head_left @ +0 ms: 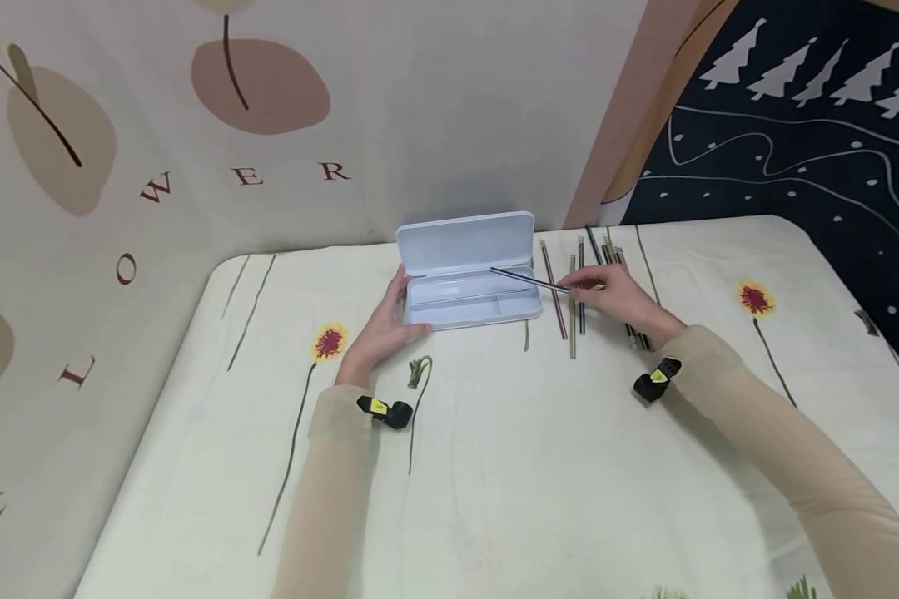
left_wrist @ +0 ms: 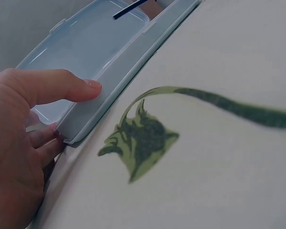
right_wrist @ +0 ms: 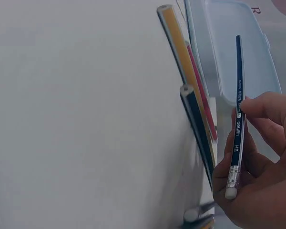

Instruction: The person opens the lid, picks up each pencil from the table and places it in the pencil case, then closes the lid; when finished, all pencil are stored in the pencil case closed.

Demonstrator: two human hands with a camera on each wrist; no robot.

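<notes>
A pale blue pencil case (head_left: 453, 314) stands with its lid (head_left: 464, 241) raised toward the wall. No pencils show inside its compartments. My left hand (head_left: 385, 327) grips the case's left end; in the left wrist view the thumb (left_wrist: 81, 88) presses the front wall and fingers lie at the end. With thumb and fingers, my right hand (head_left: 620, 299) pinches a dark blue pencil (right_wrist: 239, 114) with a white eraser. The pencil's far end reaches over the case's right part, held above it. Below that hand lie a red pencil (head_left: 550, 270), a yellow pencil (right_wrist: 176, 40) and another dark blue pencil (right_wrist: 195, 114).
Several more pencils (head_left: 632, 333) lie grouped under and beyond my right hand. The cloth-covered table (head_left: 494, 466) carries printed flowers and stems. A patterned curtain-like backdrop (head_left: 449, 108) rises right behind the case, with a dark tree-printed cloth (head_left: 787, 150) at the right.
</notes>
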